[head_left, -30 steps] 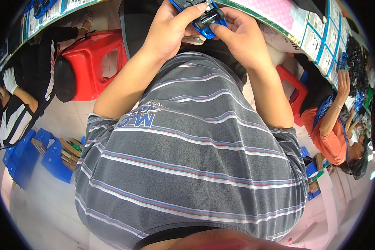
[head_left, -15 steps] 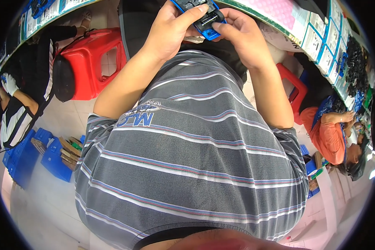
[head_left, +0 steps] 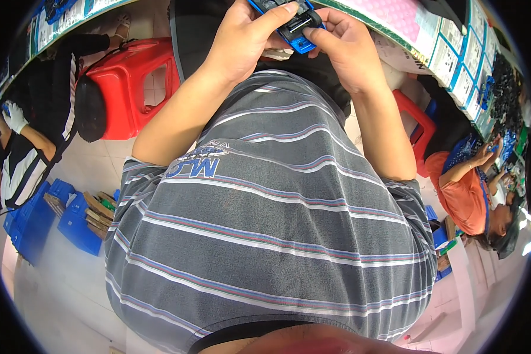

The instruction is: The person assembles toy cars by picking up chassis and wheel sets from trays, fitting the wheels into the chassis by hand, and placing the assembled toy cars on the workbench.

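Up at the top edge, both hands hold a blue toy car (head_left: 301,43), its black underside facing up. My left hand (head_left: 240,44) grips it from the left, the thumb lying across the black base and the fingers mostly hidden beneath. My right hand (head_left: 349,50) pinches the near right end, thumb on top and fingers curled behind the blue body. A dark slot with a pale bar across it shows in the base, close to my right thumb. The far end of the car is cut off by the picture's edge.
A table edge (head_left: 389,35) with pink bubble sheet and printed boxes (head_left: 442,56) runs along the upper right. Black parts (head_left: 504,94) are heaped beyond. Red stools (head_left: 127,88) and blue bins (head_left: 79,227) stand on the floor. Co-workers sit left (head_left: 26,156) and right (head_left: 463,197).
The toy car and both hands have shifted slightly; my right thumb has moved a little on its near end. The right co-worker's hands have risen.
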The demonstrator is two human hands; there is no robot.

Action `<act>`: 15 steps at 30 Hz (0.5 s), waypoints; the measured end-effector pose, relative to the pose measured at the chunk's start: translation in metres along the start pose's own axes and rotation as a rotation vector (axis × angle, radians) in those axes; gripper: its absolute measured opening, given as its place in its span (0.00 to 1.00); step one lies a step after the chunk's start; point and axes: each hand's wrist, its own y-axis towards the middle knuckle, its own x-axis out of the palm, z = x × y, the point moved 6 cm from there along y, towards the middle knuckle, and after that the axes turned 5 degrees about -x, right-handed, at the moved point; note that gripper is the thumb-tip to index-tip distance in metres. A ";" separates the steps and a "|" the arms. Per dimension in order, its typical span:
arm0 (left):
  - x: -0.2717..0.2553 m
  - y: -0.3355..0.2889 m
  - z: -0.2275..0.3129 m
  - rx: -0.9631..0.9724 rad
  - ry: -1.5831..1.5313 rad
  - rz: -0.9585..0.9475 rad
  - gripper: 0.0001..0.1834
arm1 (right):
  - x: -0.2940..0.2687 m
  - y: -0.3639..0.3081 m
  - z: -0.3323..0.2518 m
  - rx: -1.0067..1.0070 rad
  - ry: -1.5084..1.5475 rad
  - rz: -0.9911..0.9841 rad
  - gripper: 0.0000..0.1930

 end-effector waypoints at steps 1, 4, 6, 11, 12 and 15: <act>0.000 0.000 0.000 0.000 0.000 -0.001 0.10 | -0.001 0.001 0.001 0.000 -0.010 0.007 0.10; -0.001 -0.001 0.003 0.004 0.026 0.013 0.09 | 0.001 0.001 0.000 0.002 -0.025 0.028 0.11; -0.001 -0.001 0.001 -0.032 0.029 0.002 0.09 | 0.000 -0.001 -0.005 -0.057 -0.144 0.077 0.13; -0.003 -0.002 0.001 -0.037 -0.003 0.029 0.08 | 0.004 -0.012 -0.038 -0.287 -0.504 0.197 0.13; -0.005 -0.002 0.001 -0.038 -0.010 0.051 0.08 | 0.013 -0.017 -0.059 -0.348 -0.657 0.198 0.18; -0.002 -0.001 0.002 0.016 -0.050 0.058 0.08 | 0.023 -0.014 -0.057 -0.458 -0.821 0.215 0.28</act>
